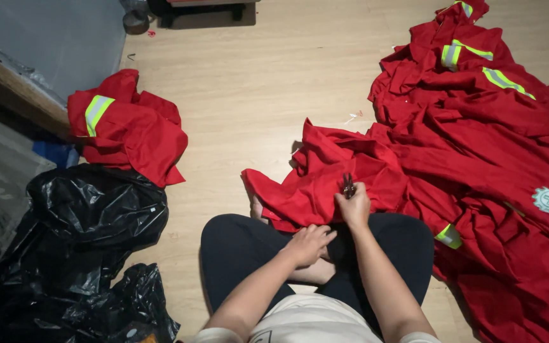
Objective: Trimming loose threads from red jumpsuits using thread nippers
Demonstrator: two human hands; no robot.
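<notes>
I sit cross-legged on a wooden floor with a red work garment (316, 171) spread over my legs. My right hand (354, 204) grips small dark snips (349, 185), whose tips point up against the red cloth. My left hand (308, 243) rests lower on my lap, its fingers curled and pinching the garment's near edge. The two hands are close together, about a hand's width apart.
A large pile of red garments with yellow reflective strips (490, 127) fills the right side. A smaller folded red heap (125, 127) lies at the left. Black plastic bags (84, 248) sit at the lower left, beside a low ledge (14, 82).
</notes>
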